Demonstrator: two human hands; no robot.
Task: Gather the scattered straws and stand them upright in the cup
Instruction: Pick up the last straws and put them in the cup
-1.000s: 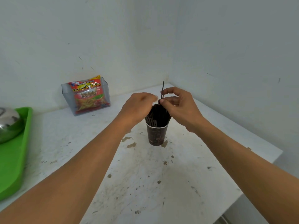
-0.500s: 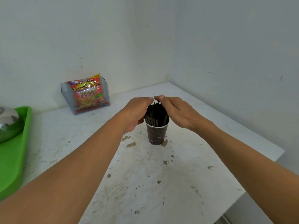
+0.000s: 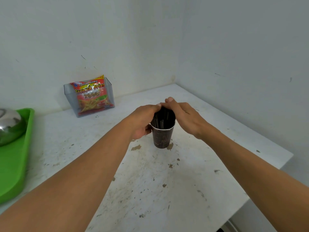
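Observation:
A dark brown paper cup (image 3: 161, 138) stands upright in the middle of the white table (image 3: 167, 190). A bundle of black straws (image 3: 163, 120) stands in it, their tops just above the white rim. My left hand (image 3: 142, 121) cups the bundle and the cup's rim from the left. My right hand (image 3: 185, 117) lies over the straw tops from the right. The fingertips of both hands meet above the straws and hide their upper ends.
A clear plastic holder with a red snack packet (image 3: 91, 96) leans against the back wall. A green tray (image 3: 15, 156) with a steel bowl (image 3: 9, 124) sits at the left edge. Walls close in behind and on the right; the table's right edge (image 3: 284, 163) drops off.
One straw stuck up high between my fingers a second ago; it now sits level with the others. Both hands have come down and closed around the straw tops.

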